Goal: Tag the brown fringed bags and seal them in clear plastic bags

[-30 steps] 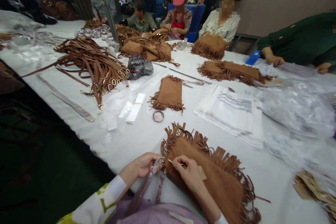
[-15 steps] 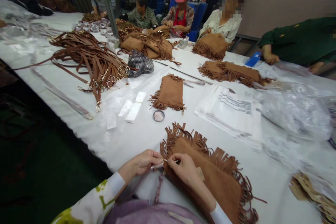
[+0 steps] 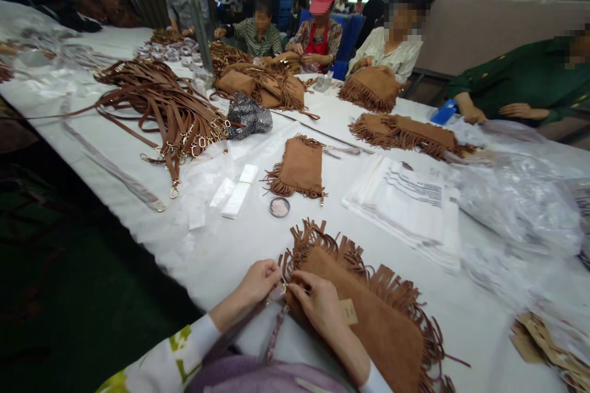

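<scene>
A brown suede fringed bag [image 3: 378,313] lies on the white table [image 3: 258,233] in front of me. My left hand [image 3: 259,279] is closed in a pinch on a strap clasp [image 3: 279,290] at the bag's near corner. A brown strap [image 3: 276,331] wrapped in clear film hangs from there toward my lap. My right hand [image 3: 318,304] rests on the bag's corner, its fingers pinched on the small metal ring beside the clasp. A small paper tag [image 3: 349,312] sits on the bag just right of that hand.
A smaller fringed pouch [image 3: 298,167], a small round dish [image 3: 279,207] and white strips [image 3: 238,193] lie ahead. A heap of brown straps [image 3: 166,113] is at left, stacked plastic bags [image 3: 410,196] at right. Several other people sit along the far side with more fringed bags.
My two hands have drawn closer together at the bag's corner, and the strap end has come up to the bag. The view has shifted slightly.
</scene>
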Demonstrator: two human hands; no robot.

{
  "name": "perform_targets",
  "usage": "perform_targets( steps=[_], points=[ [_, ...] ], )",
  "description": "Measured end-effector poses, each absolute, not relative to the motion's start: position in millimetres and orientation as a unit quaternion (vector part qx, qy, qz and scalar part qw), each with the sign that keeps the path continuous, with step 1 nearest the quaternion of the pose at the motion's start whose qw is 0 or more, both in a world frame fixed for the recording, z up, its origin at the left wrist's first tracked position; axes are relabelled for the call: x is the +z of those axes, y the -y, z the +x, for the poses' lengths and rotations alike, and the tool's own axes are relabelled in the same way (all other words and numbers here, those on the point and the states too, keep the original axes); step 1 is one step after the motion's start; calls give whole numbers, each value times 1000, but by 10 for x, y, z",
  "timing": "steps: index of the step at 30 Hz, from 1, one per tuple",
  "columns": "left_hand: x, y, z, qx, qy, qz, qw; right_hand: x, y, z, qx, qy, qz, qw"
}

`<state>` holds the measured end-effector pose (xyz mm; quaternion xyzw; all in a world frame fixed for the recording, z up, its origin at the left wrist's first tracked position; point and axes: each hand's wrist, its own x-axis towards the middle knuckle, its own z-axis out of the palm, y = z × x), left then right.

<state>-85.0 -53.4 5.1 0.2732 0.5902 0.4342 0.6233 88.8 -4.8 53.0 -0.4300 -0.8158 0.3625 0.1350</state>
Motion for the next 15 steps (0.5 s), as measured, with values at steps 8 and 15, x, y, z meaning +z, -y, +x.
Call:
perform_targets(
  steps=[8,15],
  points=[
    [644,333,-878,510,-569,441,471,649,-33,770,455,772,-389,212],
    [380,256,-664,544,-541,340,543,450,-16,780,570,628,-470,243]
  ],
)
